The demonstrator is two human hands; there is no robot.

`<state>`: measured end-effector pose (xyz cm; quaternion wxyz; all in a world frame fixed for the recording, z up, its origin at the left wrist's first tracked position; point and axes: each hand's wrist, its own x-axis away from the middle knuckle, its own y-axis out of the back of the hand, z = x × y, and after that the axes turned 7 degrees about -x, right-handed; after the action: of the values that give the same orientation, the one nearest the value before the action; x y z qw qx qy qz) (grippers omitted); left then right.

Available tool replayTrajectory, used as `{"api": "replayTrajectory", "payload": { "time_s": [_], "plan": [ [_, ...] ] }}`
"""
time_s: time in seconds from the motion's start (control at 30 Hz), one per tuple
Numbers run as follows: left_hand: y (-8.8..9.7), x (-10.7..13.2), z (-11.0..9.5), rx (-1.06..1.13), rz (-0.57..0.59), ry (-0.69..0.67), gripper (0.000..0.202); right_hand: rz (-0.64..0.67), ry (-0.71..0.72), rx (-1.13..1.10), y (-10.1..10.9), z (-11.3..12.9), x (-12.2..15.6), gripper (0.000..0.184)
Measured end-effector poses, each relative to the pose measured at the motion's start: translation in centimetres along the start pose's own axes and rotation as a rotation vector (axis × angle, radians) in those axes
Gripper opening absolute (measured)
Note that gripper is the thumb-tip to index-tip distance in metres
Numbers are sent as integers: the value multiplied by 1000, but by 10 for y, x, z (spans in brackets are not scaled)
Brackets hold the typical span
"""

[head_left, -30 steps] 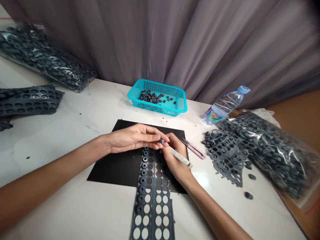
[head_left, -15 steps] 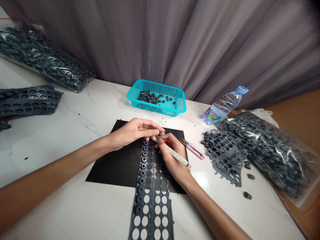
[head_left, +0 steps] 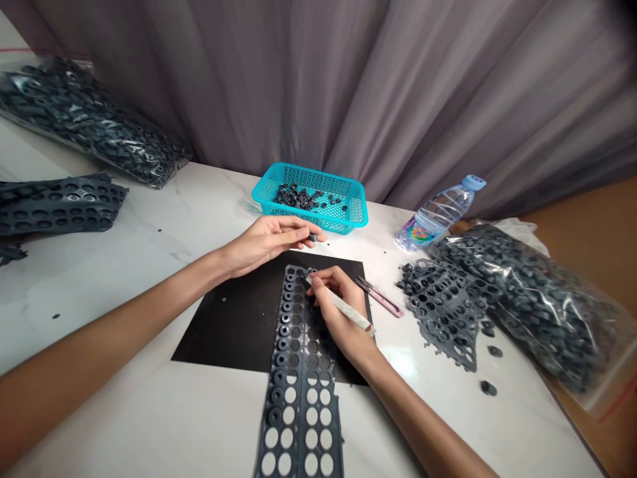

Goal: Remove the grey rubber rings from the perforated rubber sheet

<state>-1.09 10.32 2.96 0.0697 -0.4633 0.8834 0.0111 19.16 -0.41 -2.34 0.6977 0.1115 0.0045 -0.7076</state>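
Note:
Between the thumb and fingers of my left hand (head_left: 271,240) is a small dark rubber piece (head_left: 312,237), held just in front of the blue basket (head_left: 359,226). My right hand (head_left: 343,305) grips a pale pen-like tool (head_left: 348,312), its tip over the far end of a dark rubber sheet (head_left: 301,392). Rows of round holes run along the sheet, and ring-shaped pieces still sit in its left column. Under the sheet's far part lies a black mat (head_left: 219,325). Fingers of my right hand cover part of the sheet's right side.
Dark pieces lie in the basket. Pink-handled snips (head_left: 383,299), a water bottle (head_left: 440,216), a punched sheet scrap (head_left: 448,312) and a bag of pieces (head_left: 527,299) stand to the right. At left are another full bag (head_left: 94,119) and more perforated sheets (head_left: 64,202).
My left hand has moved away from the sheet, up toward the basket, carrying the small rubber piece. My right hand stays over the sheet with the tool.

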Motion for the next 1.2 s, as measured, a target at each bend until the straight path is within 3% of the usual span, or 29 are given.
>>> {"api": "replayTrajectory", "payload": {
  "time_s": [0.23, 0.43, 0.7, 1.2],
  "plan": [
    [-14, 15, -26, 102, 192, 56, 19, 7, 21, -6, -1, 0, -1, 24],
    [-25, 19, -30, 150, 287, 14, 14, 12, 43, -11, -1, -3, -1, 22],
    [-24, 20, -29, 145, 319, -6, 16, 19, 57, -25, 0, -5, -1, 20],
    [-26, 20, -21, 97, 274, 45, 13, 12, 44, 13, 0, -7, 0, 23]
  ]
}}
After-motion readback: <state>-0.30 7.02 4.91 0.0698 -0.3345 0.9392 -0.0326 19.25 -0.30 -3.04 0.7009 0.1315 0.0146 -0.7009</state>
